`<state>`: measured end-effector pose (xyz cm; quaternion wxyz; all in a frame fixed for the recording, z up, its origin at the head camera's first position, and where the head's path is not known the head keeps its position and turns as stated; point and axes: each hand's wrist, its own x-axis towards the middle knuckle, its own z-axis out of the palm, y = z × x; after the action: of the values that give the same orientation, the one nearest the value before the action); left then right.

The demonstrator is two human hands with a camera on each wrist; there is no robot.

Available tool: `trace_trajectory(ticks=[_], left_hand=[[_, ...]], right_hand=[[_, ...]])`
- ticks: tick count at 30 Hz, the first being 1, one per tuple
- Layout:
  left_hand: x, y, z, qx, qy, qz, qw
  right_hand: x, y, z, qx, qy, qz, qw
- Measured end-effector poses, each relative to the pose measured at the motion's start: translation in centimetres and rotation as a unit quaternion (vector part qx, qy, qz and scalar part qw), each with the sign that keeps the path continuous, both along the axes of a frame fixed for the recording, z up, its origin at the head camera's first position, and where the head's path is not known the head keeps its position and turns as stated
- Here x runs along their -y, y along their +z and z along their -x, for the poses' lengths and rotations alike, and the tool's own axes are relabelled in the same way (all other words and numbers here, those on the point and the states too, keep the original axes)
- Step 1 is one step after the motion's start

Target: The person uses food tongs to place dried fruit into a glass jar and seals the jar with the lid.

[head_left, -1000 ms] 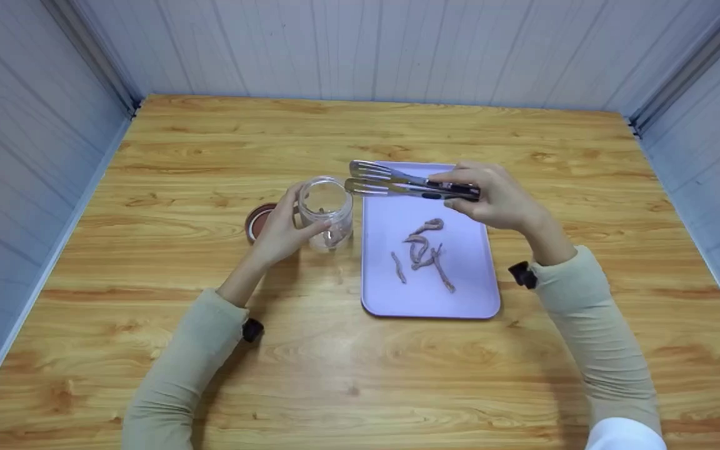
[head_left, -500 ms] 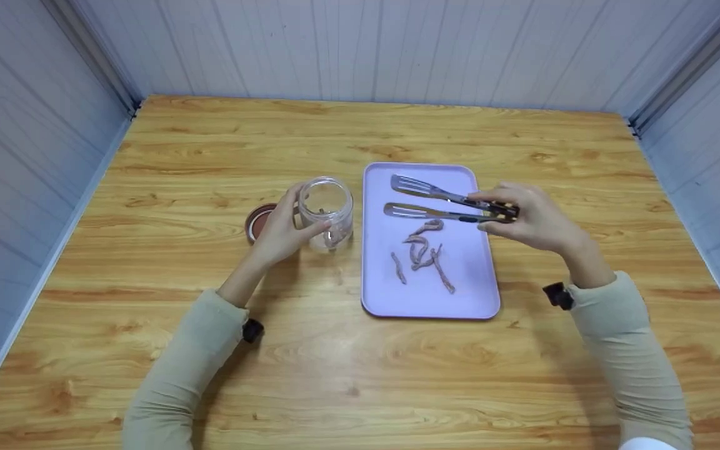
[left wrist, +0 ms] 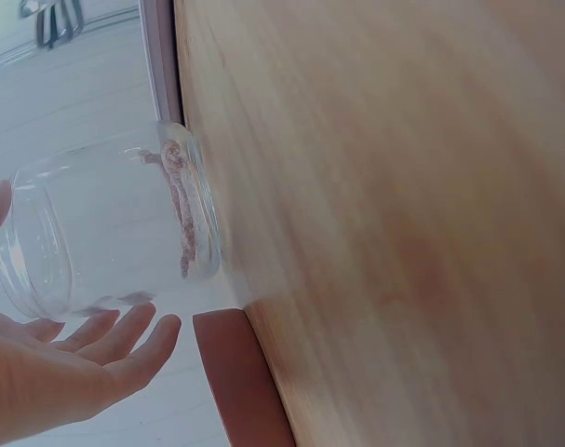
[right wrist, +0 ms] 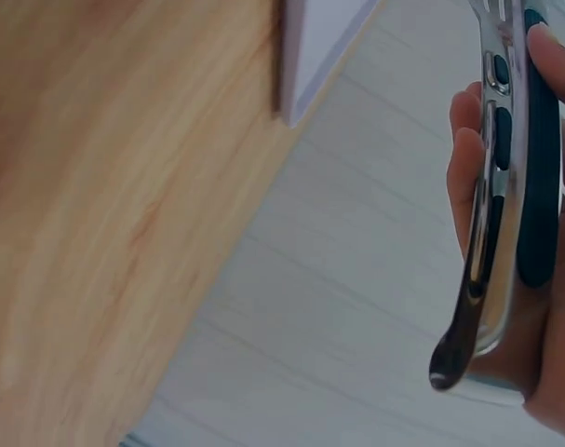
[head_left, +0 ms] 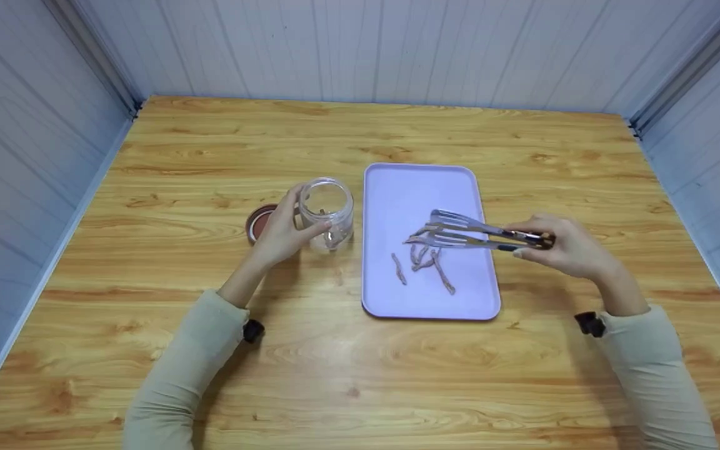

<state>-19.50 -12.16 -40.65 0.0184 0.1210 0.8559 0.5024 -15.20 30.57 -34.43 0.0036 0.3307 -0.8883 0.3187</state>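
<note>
My left hand (head_left: 282,234) grips a clear, lidless jar (head_left: 335,231), thumb on the near side and fingers round the far side. The jar stands upright on the table left of the tray. A few brown wrinkled strips (left wrist: 180,196) lie on its bottom in the left wrist view. My right hand (head_left: 575,250) holds slotted metal tongs (head_left: 525,237) by their dark handles. The tongs' slotted ends, a little apart, overlap the upper part of several brown strips (head_left: 443,278) on the lilac tray (head_left: 416,187), partly hiding them.
Left of the jar, partly behind my left hand, a reddish-brown lid (head_left: 260,220) lies on the wooden table (head_left: 310,375). Pale panel walls (head_left: 347,50) close off the back and both sides.
My right hand has brought the tongs from beside the jar's mouth rightward and toward me, over the strips. The tongs' ends spread, then came closer together. My left hand and the jar stayed put.
</note>
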Motion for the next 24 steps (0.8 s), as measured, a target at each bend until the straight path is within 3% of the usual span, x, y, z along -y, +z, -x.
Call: trace_trajectory(ticks=[3, 8, 12, 20, 24], left_hand=[[0.0, 0.0, 0.0, 0.001, -0.001, -0.003, 1.0], [-0.1, 0.0, 0.0, 0.001, -0.001, -0.003, 1.0], [-0.1, 0.0, 0.0, 0.002, 0.0, -0.003, 1.0], [-0.1, 0.0, -0.1, 0.002, 0.0, -0.01, 0.9999], [-0.1, 0.1, 0.0, 0.003, 0.001, -0.006, 1.0]], right_hand=[[-1.1, -0.9, -0.3, 0.013, -0.012, 0.001, 1.0], [-3.6, -3.9, 0.5, 0.032, -0.033, -0.007, 0.999], [-4.5, -5.4, 1.1, 0.045, -0.024, 0.001, 0.999], [-4.0, -6.0, 1.2, 0.064, -0.026, 0.009, 0.998], [-3.1, -5.0, 0.8, 0.073, -0.017, 0.014, 0.997]])
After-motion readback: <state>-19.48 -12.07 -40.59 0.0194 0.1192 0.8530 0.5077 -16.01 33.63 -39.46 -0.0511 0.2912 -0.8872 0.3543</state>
